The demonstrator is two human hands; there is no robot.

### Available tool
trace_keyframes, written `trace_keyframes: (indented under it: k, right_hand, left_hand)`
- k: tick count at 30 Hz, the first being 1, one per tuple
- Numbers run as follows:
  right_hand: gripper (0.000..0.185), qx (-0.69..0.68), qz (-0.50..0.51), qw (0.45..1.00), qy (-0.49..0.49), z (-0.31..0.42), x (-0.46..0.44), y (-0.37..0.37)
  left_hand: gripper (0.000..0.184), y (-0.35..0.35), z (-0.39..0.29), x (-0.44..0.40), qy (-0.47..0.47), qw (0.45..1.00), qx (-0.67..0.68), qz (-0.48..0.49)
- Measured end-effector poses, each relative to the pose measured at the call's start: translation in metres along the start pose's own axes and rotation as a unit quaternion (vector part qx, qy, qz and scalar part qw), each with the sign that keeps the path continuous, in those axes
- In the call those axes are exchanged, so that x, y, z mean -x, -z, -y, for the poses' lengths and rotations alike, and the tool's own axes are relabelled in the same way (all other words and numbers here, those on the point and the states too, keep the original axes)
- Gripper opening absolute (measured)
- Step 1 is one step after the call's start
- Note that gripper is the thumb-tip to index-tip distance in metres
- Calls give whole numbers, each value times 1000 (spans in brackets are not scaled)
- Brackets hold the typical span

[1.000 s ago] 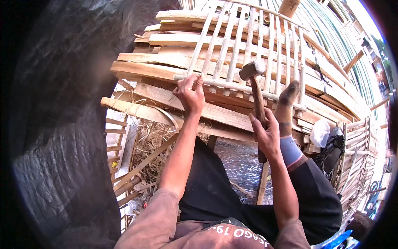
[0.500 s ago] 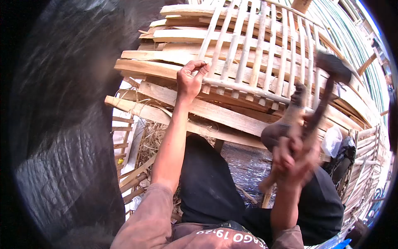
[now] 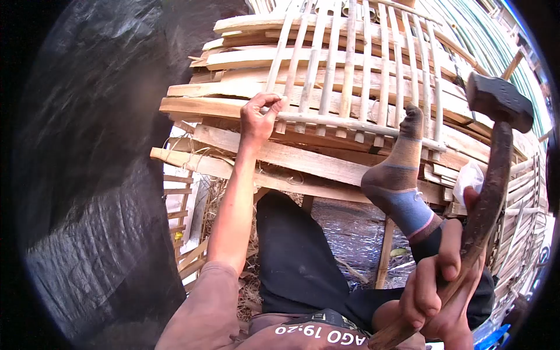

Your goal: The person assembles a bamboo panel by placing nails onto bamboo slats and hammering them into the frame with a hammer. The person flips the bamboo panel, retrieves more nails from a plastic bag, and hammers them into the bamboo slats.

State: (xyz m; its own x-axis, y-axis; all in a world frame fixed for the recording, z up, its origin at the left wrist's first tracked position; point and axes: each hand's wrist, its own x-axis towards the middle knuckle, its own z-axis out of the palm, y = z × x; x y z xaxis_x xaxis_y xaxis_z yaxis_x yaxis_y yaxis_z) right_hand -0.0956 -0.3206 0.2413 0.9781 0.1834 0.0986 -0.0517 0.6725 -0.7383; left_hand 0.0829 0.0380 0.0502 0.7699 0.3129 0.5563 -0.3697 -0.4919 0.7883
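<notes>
My right hand [image 3: 440,291] is wrapped round the wooden handle of a hammer [image 3: 500,104], raised at the right with its dark, heavy head uppermost. At the near left corner of a bamboo slat rack [image 3: 361,123], my left hand [image 3: 261,119] is closed in a pinch. Its fingertips meet where an end slat joins the crosspiece; whatever is between them is too small to make out. The rack has several thin round slats fixed across a bamboo rod. My foot in a striped sock [image 3: 398,169] presses against the crosspiece towards its right end.
Under the rack lie stacked rough wooden planks [image 3: 201,106]. A black plastic sheet [image 3: 99,175] hangs along the left. Beside the planks at the right are a clear plastic bag [image 3: 466,179] and more slatted bamboo [image 3: 519,227]. Dry fibres and sticks lie below.
My right hand has drawn the hammer back, rightwards and nearer the camera, away from the rack. My left hand keeps its pinch at the rack's corner. The view has shifted slightly.
</notes>
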Motion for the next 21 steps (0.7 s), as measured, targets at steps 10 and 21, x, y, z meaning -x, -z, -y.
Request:
trace_keyframes:
  k: [10,21]
  right_hand:
    - [64,115,-114,973,-162,7,-9,-17]
    - [57,227,-44,970,-76,-65,-85,1]
  left_hand:
    - [14,1,-3,10,-7,1000,-23,9]
    - [17,2,-5,18,-17,995,-91,-41]
